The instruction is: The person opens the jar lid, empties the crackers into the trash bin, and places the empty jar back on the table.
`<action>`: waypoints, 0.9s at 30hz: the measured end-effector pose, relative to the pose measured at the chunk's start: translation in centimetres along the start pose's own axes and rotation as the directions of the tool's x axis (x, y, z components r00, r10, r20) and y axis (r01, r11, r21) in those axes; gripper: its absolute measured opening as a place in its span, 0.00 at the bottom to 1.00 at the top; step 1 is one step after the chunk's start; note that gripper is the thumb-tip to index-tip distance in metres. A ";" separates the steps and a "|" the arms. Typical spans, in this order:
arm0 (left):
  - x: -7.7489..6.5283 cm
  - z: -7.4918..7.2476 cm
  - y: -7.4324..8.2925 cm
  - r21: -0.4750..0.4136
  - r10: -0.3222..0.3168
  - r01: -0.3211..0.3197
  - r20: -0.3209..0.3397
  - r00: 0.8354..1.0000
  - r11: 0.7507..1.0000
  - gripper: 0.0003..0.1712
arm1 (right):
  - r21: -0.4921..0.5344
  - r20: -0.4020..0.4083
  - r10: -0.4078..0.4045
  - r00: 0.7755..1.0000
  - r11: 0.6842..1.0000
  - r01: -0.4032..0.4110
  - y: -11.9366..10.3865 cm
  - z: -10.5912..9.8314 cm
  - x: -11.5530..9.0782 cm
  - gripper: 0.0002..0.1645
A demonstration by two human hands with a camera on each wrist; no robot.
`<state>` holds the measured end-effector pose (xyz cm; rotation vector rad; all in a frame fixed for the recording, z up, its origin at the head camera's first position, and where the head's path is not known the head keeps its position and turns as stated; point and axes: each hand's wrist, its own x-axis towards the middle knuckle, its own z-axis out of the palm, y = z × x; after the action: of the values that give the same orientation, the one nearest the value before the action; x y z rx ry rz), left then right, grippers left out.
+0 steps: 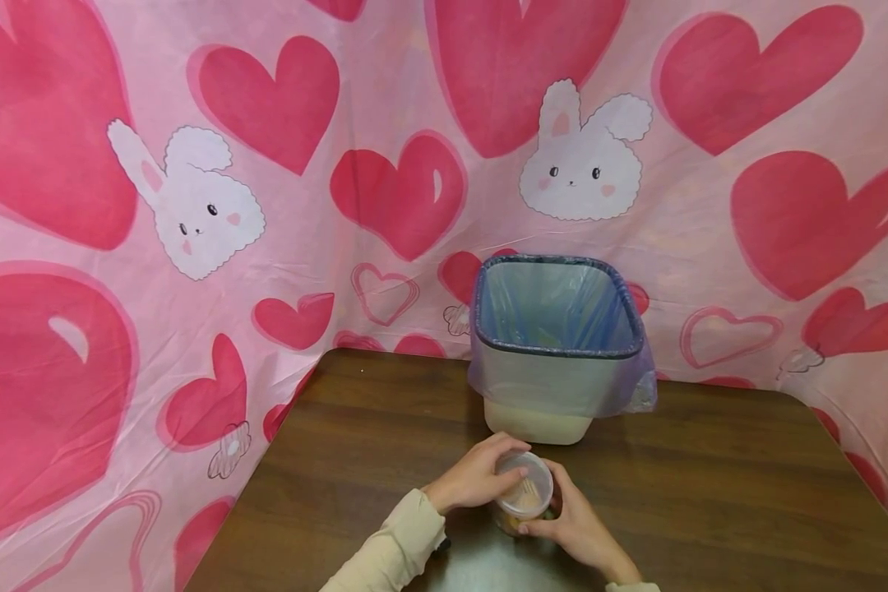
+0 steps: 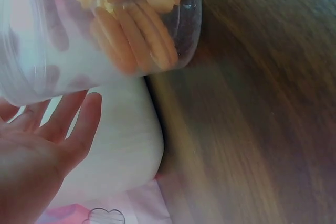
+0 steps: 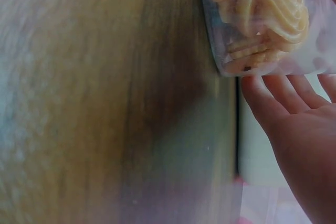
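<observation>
A clear round plastic jar [image 1: 512, 526] with a translucent lid [image 1: 536, 477] stands in front of the bin. Piped cookies [image 2: 134, 35] lie in the bottom of the jar, and the upper part of it is bare. From the left, my left hand [image 1: 481, 475] grips the lid's edge, the thumb at the near rim and the fingers round the far side. My right hand [image 1: 575, 524] holds the jar's right side, thumb in front and fingers behind. In the right wrist view, a swirled cookie [image 3: 278, 11] shows through the wall near the right hand's fingertips [image 3: 252, 85].
Behind the jar stands a whitish bin [image 1: 536, 423] lined with a bluish-purple bag [image 1: 614, 386], its mouth facing up. The dark wooden table [image 1: 370, 427] runs back to a pink cloth [image 1: 303, 222] printed with hearts and rabbits. A beige sleeve [image 1: 392, 547] covers the left forearm.
</observation>
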<state>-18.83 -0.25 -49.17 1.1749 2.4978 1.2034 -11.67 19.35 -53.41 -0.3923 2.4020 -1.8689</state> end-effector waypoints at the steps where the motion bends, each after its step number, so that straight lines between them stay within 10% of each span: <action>1: -0.1 -0.1 0.0 -0.008 0.001 -0.001 -0.003 1.000 1.000 0.19 | 0.000 0.000 -0.003 1.000 1.000 0.003 0.0 0.0 0.0 0.53; 27: -1.8 -0.6 -1.3 -0.090 -0.009 0.000 -0.099 0.995 0.996 0.16 | 0.005 0.002 0.012 1.000 1.000 -0.012 0.1 0.0 0.0 0.53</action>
<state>-18.56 -2.37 -50.05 1.1125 2.4847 1.3906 -11.67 19.39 -53.50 -0.3778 2.3924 -1.8683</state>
